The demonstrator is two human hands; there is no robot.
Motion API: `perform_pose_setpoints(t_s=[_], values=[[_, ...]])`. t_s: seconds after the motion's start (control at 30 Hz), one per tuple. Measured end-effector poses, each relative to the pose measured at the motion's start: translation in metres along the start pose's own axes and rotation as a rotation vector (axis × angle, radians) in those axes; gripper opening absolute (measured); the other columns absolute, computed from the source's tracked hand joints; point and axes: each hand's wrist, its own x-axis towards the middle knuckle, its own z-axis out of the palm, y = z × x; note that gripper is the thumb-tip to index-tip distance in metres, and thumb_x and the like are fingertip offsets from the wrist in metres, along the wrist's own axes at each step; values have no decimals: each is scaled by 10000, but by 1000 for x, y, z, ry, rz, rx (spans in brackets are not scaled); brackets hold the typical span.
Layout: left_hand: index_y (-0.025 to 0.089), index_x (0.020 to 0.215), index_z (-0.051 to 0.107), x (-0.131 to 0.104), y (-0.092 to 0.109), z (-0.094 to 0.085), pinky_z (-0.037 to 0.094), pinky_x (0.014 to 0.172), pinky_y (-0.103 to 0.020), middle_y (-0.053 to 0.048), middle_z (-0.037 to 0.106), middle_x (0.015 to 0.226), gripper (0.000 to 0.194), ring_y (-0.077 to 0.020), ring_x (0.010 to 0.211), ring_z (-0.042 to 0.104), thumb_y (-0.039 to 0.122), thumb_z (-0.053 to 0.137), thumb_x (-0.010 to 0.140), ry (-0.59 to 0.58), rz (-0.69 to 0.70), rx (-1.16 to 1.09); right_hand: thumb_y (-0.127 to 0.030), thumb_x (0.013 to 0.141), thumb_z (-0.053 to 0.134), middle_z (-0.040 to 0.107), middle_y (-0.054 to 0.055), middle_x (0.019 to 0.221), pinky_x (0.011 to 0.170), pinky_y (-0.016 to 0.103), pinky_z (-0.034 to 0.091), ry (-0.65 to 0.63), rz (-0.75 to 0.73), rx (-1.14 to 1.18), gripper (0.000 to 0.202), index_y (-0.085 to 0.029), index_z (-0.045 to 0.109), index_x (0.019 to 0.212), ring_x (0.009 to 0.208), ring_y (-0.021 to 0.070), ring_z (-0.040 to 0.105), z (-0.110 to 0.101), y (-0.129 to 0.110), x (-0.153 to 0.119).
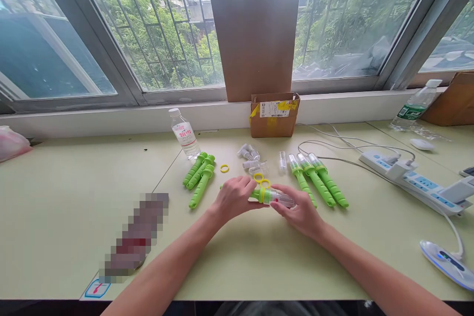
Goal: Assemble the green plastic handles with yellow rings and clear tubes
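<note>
My left hand [237,198] is closed around a green spiral-ridged handle [262,194], which lies level just above the table and carries a yellow ring near its end. The clear plastic tube [284,199] at that end is gripped by the fingers of my right hand [299,210]. Just beyond my hands lie two yellow rings [258,177], and a third yellow ring [224,168] is farther left. Several clear tubes [254,165] are scattered behind them, one upright tube [282,162] among them. Three bare green handles [202,186] rest left; three handles with clear tubes [320,182] rest right.
A water bottle [185,133] leans at the back left. A small cardboard box [274,116] stands by the windowsill before a tall brown board [257,34]. Rightward are a power strip [418,180] with cables, another bottle [416,106] and a white lit device [448,262]. A blurred patch [135,239] covers something left.
</note>
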Motion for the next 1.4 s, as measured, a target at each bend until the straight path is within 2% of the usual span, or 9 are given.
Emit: perform_pose_setpoints(t_s=[0.17,0.3,0.47,0.63,0.73,0.87,1.0,1.2,1.4], values=[[188,684,517,-1,2,2,268,525,-285,-30,524,643,447,-162,584,513,618,544,804,-1,51,-9,-301,755,715,721,65,915,716,334,539,35,-140,-116,316,-195,671,1049,781,212,660,1,0,-1],[186,709,526,-1,5,2,270,530,-282,-32,522,651,433,-165,593,508,602,516,832,-2,125,97,-282,757,706,709,74,998,749,335,540,-3,-145,-150,441,-204,611,1180,835,216,665,2,-1,-2],[183,715,532,1,9,0,285,537,-280,-33,532,661,463,-167,603,515,634,512,815,-21,150,86,-264,778,668,694,47,832,597,277,504,-27,-169,-223,346,-213,656,1120,652,164,613,4,-1,-2],[177,869,574,3,2,-8,377,629,-298,-85,607,821,548,-218,735,571,709,527,749,31,19,-22,-271,782,659,659,39,767,528,267,465,71,-164,-262,336,-198,666,1110,542,133,550,2,-1,-1],[172,1006,560,4,-5,-14,401,646,-298,-111,627,944,469,-233,815,595,605,470,849,133,-240,-76,-275,789,654,665,41,775,507,265,465,129,-166,-275,321,-200,665,1101,509,125,540,2,-2,0],[191,864,551,8,-10,-16,377,500,-248,11,541,580,376,-145,504,523,539,414,898,96,-659,-467,-269,811,634,687,57,844,539,264,498,189,-190,-276,298,-213,653,1102,592,151,603,1,-1,1],[180,736,506,11,-15,-12,408,425,-222,50,485,496,379,-97,409,462,546,558,819,19,-851,-1086,-269,810,637,703,59,891,559,266,518,179,-190,-268,295,-225,643,1101,656,170,638,0,3,1],[145,945,597,11,-20,-12,550,586,-284,-51,654,817,369,-162,712,643,440,700,749,7,-850,-1374,-278,797,645,723,61,964,671,303,557,165,-129,-221,316,-216,634,1106,777,206,684,-1,5,1],[168,1056,607,8,-25,-12,566,753,-343,-69,653,970,369,-196,916,639,369,708,764,-16,-779,-1519,-307,787,650,725,62,924,648,298,553,142,-68,-218,304,-200,647,1071,763,213,682,-1,5,1]])
